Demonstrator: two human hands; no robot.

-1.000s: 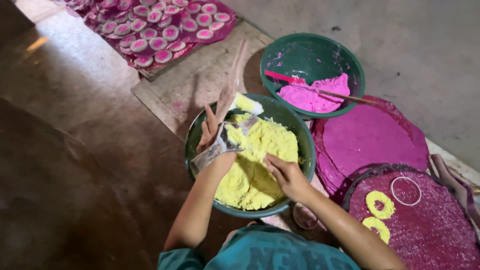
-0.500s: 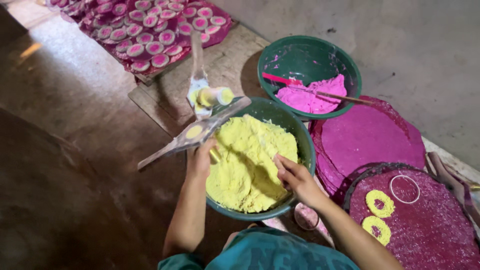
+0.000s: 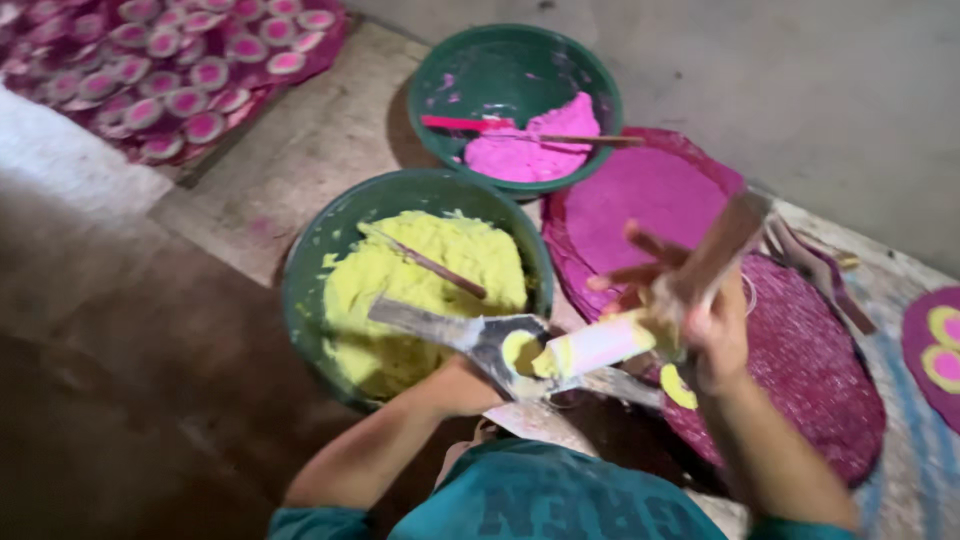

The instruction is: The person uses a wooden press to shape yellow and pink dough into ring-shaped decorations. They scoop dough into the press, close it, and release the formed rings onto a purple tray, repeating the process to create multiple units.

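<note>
Item: flat metal ring mould (image 3: 500,345), long-handled, its round hole packed with yellow paste. Held level at the 5 o'clock rim of the yellow bowl by the left hand (image 3: 465,385), fingers closed under it.

Tool: stick-handled tamper (image 3: 640,320) with a pale cylindrical head smeared yellow, head resting at the mould's hole. Right hand (image 3: 700,320) grips the wooden handle, some fingers splayed loose above it.

Change: half a second ago the mould sat at the bowl's 10 o'clock edge and the right hand rested on the paste; both have since come to the near side and the right hand has taken up the tamper. Judged: the filling is over and the pressing-out of a disc is in hand.

Surroundings: green bowl of yellow paste (image 3: 300,290), a stick lying in it; at its 1 o'clock, green bowl of pink paste (image 3: 590,90) with a red-ended stick; at 3 o'clock, magenta mats (image 3: 650,190); at 10 o'clock, tray of finished pink discs (image 3: 180,90).
</note>
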